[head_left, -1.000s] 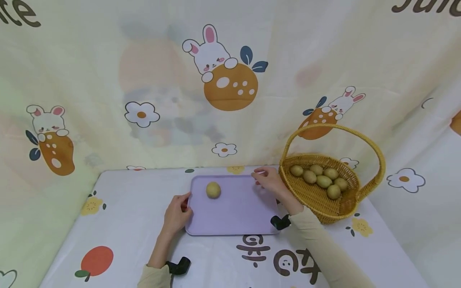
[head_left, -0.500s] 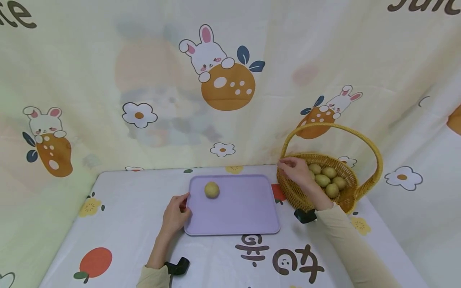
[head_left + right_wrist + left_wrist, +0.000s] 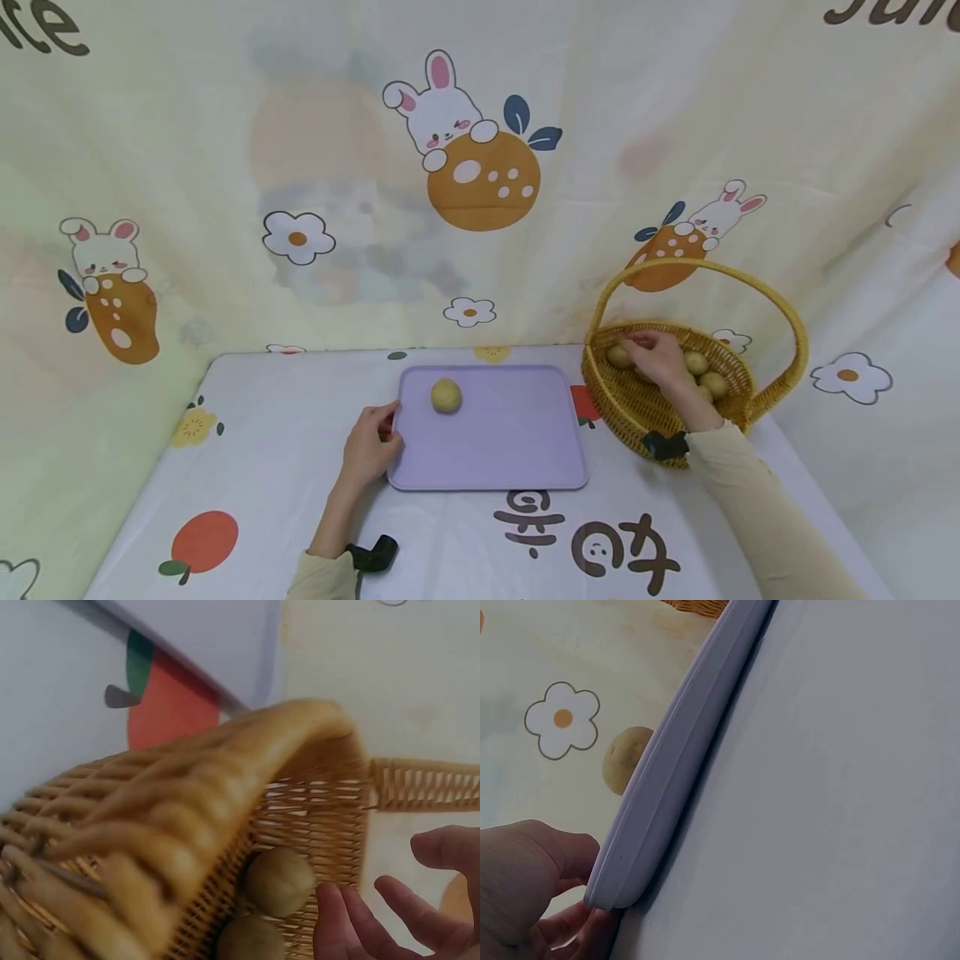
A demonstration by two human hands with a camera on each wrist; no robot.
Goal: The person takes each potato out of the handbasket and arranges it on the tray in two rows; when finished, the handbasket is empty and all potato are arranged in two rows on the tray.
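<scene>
My left hand (image 3: 369,443) grips the left edge of a lilac tray (image 3: 510,442), with the thumb at the rim and fingers reaching under it in the left wrist view. One small round yellow-brown potato (image 3: 446,396) lies in the tray's upper left part. My right hand (image 3: 662,360) is over the wicker basket (image 3: 609,408), fingers spread and apart in the right wrist view. Potatoes lie inside; one potato (image 3: 280,882) is close beside the fingertips, and the hand hides several others in the head view.
The basket's tall arched handle (image 3: 787,329) rises over its right side and back. A white printed cloth (image 3: 277,467) covers the table. Behind it hangs a curtain (image 3: 187,167) with rabbit and flower prints.
My right hand has moved right from above the tray's far right corner, across the basket's rim, to over the potatoes inside. The left hand and tray have stayed in place.
</scene>
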